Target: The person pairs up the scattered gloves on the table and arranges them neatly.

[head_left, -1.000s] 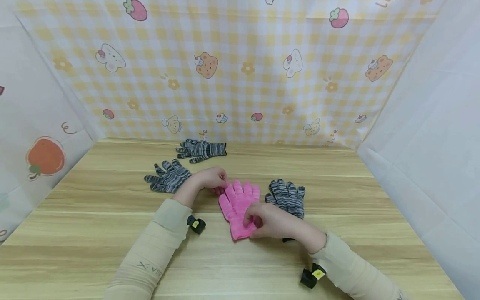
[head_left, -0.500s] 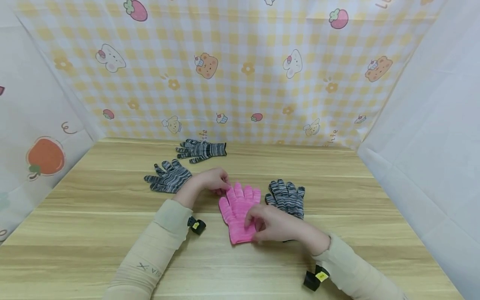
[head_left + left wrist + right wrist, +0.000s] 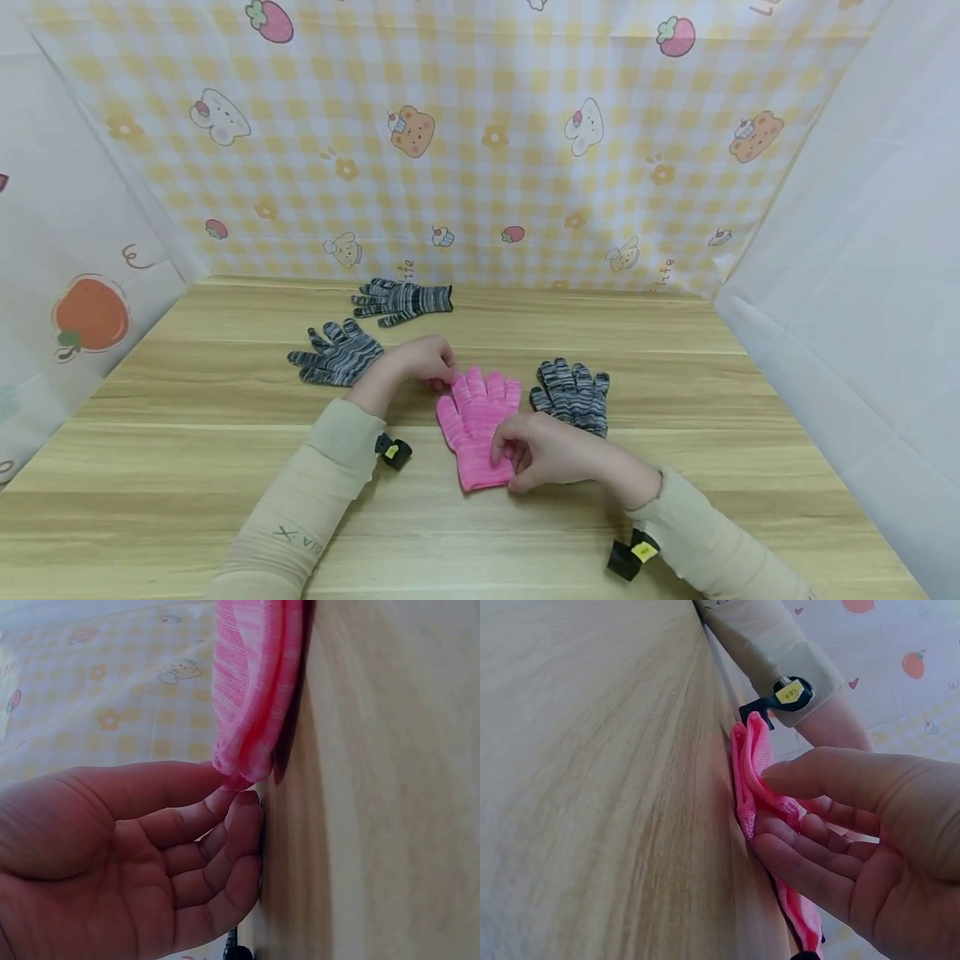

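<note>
A pink knitted glove [image 3: 477, 423] lies flat on the wooden table, fingers pointing away from me and cuff toward me. My left hand [image 3: 422, 361] pinches the tip of one glove finger; in the left wrist view the pink tip [image 3: 241, 761] sits between thumb and forefinger, close to the tabletop. At the cuff's right corner, my right hand [image 3: 546, 450] holds the edge between thumb and fingers. The right wrist view shows the pink cuff [image 3: 754, 769] in layered folds, with part of it hidden behind the fingers.
A black-and-white striped glove [image 3: 573, 396] lies right of the pink one, partly under my right forearm. Two similar striped gloves lie behind to the left, one striped glove [image 3: 341, 354] near my left wrist and another striped glove [image 3: 405, 300] by the checked backdrop [image 3: 480, 192].
Both hands have shifted the pink glove slightly toward me and straightened it. My right hand has moved a little nearer, along the cuff. The striped gloves have stayed put.
</note>
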### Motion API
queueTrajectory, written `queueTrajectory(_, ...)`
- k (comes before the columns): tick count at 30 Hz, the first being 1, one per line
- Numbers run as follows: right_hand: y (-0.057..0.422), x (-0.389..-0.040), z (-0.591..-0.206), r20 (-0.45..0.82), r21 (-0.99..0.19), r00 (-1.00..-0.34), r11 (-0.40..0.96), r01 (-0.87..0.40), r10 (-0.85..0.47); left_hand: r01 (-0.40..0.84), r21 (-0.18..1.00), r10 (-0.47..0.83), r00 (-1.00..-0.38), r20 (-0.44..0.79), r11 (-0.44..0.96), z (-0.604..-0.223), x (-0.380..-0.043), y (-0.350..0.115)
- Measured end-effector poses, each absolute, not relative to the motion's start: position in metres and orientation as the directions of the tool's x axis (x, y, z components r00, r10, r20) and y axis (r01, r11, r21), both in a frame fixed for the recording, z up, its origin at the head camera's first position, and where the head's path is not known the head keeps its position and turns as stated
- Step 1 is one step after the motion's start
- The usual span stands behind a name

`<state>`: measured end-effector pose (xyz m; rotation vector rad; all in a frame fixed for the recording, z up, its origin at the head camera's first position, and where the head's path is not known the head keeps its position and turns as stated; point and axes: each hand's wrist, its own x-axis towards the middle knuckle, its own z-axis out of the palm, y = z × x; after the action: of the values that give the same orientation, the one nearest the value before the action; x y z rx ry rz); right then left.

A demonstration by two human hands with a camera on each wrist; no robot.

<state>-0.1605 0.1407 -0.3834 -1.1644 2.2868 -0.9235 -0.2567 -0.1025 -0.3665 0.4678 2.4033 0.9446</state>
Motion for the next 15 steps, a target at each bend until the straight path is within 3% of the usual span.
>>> queueTrajectory(15, 0.1391, -0.1617, -0.3841, -0.038, -0.708, -0.560, 0.418, -0.570, -0.828, 0.156, 0.705, 0.486, -0.823, -0.295, 0.692, -0.3676, -0.2572, -0.1041)
